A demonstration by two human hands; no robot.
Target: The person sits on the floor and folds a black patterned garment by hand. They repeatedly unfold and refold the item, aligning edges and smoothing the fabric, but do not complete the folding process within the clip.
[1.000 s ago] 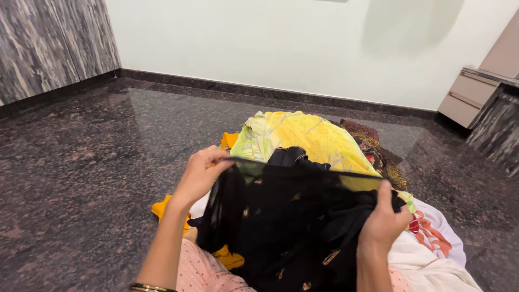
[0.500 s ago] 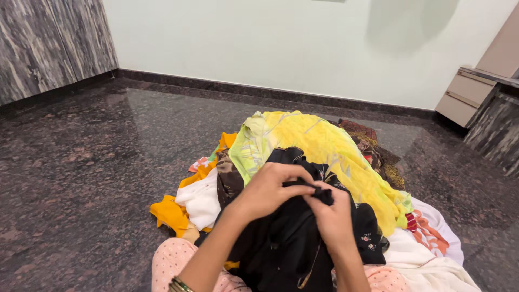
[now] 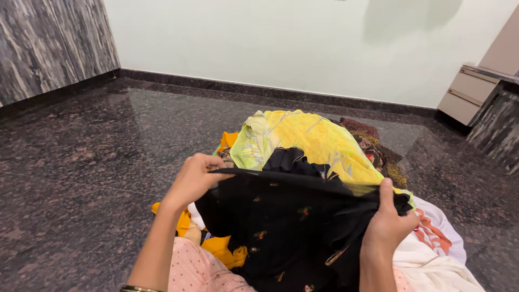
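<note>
Both hands hold up a black garment (image 3: 281,216), a thin dark cloth with small coloured embroidered motifs scattered over it. The left hand (image 3: 195,177) is closed on the cloth's upper left corner, fingers curled over the edge and thumb beneath. The right hand (image 3: 388,224) is clenched around the upper right corner, thumb pointing up along the fabric, with a bunch of cloth gathered in its fist. Between the two hands the top edge of the garment runs taut in a nearly straight line, dropping slightly towards the right hand, and the rest hangs down in front of the person's lap.

Just beyond the hands lies a heap of clothes on the dark polished stone floor (image 3: 81,178). On top of it, directly behind the stretched edge, is a yellow and pale green printed cloth (image 3: 303,138). Further beyond, past the right hand, a brown patterned fabric (image 3: 373,143) shows. Beside the right hand, on its outer side, is a white cloth with an orange print (image 3: 432,238). Below the left hand, orange-yellow fabric (image 3: 221,246) peeks out from under the black garment, near the person's pink dotted clothing (image 3: 194,267). A bangle (image 3: 138,289) sits on the left wrist. Far beyond the right hand stands a beige drawer unit (image 3: 467,94) against the pale wall (image 3: 270,43).
</note>
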